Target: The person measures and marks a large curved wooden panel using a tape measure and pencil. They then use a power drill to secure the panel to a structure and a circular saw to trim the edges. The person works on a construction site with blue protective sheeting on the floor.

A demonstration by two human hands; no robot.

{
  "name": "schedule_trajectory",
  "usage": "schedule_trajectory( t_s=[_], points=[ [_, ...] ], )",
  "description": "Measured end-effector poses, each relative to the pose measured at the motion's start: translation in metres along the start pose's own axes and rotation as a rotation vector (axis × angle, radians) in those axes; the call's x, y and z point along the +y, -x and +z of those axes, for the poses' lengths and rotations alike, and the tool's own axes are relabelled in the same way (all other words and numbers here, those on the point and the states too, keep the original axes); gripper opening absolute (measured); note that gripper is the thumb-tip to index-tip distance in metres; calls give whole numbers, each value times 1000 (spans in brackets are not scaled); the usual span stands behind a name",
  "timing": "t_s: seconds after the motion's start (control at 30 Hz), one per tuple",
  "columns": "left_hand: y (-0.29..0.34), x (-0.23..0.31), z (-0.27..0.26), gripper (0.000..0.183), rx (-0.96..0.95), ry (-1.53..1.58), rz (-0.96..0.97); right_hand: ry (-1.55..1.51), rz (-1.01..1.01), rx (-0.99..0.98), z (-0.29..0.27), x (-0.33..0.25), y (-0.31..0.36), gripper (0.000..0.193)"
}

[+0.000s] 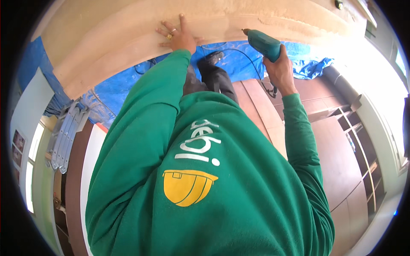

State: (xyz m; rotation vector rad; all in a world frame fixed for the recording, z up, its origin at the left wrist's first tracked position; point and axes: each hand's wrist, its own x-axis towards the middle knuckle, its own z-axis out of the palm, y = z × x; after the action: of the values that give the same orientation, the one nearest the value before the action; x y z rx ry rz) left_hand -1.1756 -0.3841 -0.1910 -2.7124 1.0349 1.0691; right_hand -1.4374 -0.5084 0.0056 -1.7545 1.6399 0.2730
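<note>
A large pale wooden panel (124, 36) spans the top of the view. My left hand (181, 39) lies on it with the fingers spread, rings on two of them. In my right hand (280, 72) is a teal corded power drill (264, 44), my fingers wrapped round its handle. Its nose points up and left, and the tip is at the panel's surface; I cannot tell whether it touches. From the drill's handle a dark cord (252, 59) runs off to the left, over the sheeting.
Blue plastic sheeting (115, 87) covers the floor under the panel, with my shoe (213, 57) on it. A folded metal ladder (67, 135) stands at the left. Brown boards (337, 158) and shelving with pale dividers (363, 158) are at the right. A small dark object (338, 4) is at the upper right.
</note>
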Motion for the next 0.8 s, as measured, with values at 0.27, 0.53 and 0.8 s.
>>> schedule_trajectory(
  t_s=[0.27, 0.53, 0.8],
  points=[
    [2, -1, 5, 130, -12, -44, -18, -73, 93, 82, 32, 7, 26, 67],
    [2, 1, 0, 130, -32, -101, -27, -80, 131, 83, 26, 0, 25, 63],
    [3, 3, 0, 130, -38, -120, -34, -117, 117, 48, 14, -1, 25, 65]
  ],
)
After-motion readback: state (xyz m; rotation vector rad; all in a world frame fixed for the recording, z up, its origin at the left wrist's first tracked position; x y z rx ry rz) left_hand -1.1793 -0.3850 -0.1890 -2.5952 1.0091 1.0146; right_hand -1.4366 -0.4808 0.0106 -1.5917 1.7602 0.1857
